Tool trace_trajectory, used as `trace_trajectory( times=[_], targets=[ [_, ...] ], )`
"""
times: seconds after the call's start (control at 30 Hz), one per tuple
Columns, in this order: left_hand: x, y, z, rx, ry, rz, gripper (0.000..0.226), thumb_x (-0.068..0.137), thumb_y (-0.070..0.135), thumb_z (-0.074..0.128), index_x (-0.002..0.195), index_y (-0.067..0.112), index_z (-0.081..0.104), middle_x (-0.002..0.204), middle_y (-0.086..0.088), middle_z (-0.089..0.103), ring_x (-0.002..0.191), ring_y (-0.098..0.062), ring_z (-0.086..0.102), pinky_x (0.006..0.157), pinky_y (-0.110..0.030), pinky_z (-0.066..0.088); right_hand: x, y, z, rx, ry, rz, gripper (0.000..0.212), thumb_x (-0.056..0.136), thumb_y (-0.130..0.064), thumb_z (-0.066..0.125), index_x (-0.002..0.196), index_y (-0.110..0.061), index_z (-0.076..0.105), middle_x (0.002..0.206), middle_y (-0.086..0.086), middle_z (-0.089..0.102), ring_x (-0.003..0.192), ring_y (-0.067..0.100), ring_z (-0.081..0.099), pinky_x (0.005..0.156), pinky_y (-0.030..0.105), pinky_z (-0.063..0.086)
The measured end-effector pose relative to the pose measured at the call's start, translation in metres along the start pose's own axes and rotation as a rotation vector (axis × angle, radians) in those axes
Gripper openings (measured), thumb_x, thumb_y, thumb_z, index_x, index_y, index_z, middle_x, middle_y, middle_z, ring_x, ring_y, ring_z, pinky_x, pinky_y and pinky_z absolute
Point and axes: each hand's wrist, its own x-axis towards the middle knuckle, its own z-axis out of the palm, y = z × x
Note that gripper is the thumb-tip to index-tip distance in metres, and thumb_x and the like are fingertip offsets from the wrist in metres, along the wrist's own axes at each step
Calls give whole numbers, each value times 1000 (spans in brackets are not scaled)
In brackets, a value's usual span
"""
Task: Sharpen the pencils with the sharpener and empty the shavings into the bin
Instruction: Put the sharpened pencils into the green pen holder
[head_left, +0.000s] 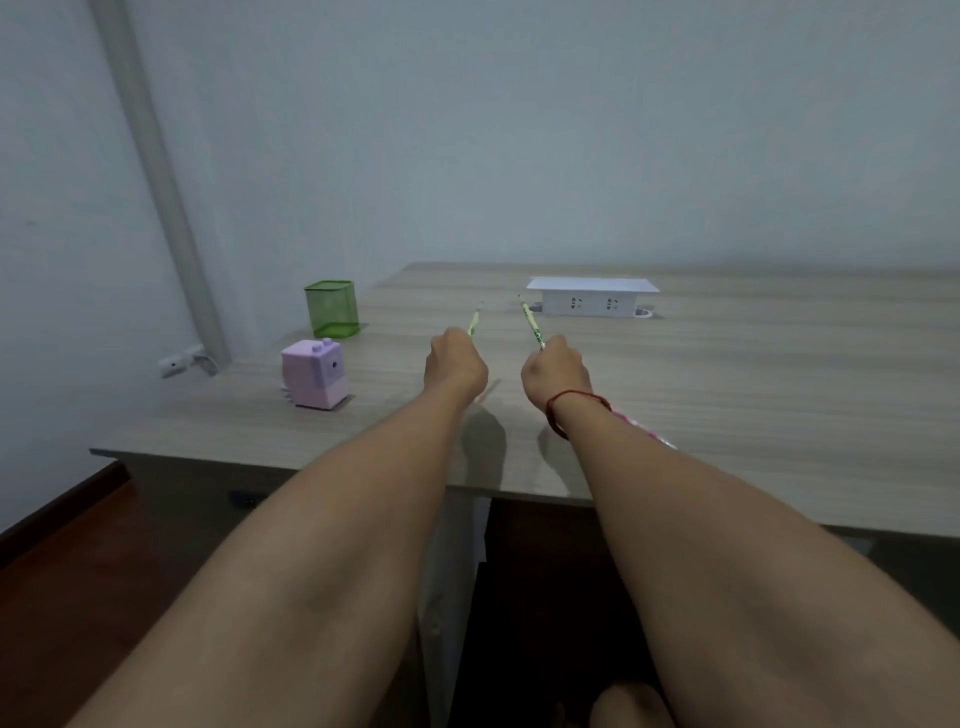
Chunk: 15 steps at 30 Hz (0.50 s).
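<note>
Two fists held pencils: left grip (456, 364) clutched one green pencil (474, 323), right grip (556, 371) another pencil (532, 322); sharpener (314, 376) at nine o'clock sat untouched, so everything seemingly remained.

The sharpener (314, 379) is showing pale lilac and the mesh pot (331, 309) bright green. One pencil (533, 325) is showing a green-and-white pattern, a second pencil (474, 322) pale green. The person is wearing a red string bracelet (571, 401); the desk (753, 395) is showing grey wood grain.
</note>
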Motion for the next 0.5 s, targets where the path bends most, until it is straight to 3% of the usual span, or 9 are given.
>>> trace_trajectory(
  times=[0.17, 0.3, 0.43, 0.5],
  targets=[
    [42, -3, -59, -192, 150, -15, 27, 88, 8, 47, 111, -4, 55, 120, -22, 56, 106, -38, 58, 83, -38, 47, 22, -68, 9, 104, 1, -115, 31, 104, -26, 30, 121, -7, 49, 118, 18, 60, 106, 37, 58, 77, 35, 41],
    [86, -15, -106, -272, 258, -36, 18, 87, 17, 54, 90, 1, 62, 99, -16, 66, 83, -29, 60, 65, -30, 44, 52, -130, 31, 168, -19, -165, 30, 97, -23, 42, 112, -6, 63, 118, 16, 60, 108, 34, 58, 80, 31, 45],
    [134, -37, -138, -323, 335, -48, 20, 87, 24, 63, 89, 6, 70, 95, -12, 70, 86, -26, 66, 75, -31, 53, 82, -179, 57, 210, 38, -243, 30, 91, -28, 52, 106, -10, 72, 121, 13, 57, 114, 30, 55, 95, 33, 50],
    [162, -53, -145, -317, 376, -50, 19, 86, 24, 64, 91, 7, 71, 97, -11, 70, 86, -26, 67, 78, -32, 56, 102, -199, 76, 246, 33, -276, 28, 90, -29, 55, 102, -10, 73, 113, 12, 65, 107, 29, 61, 90, 34, 53]
  ],
)
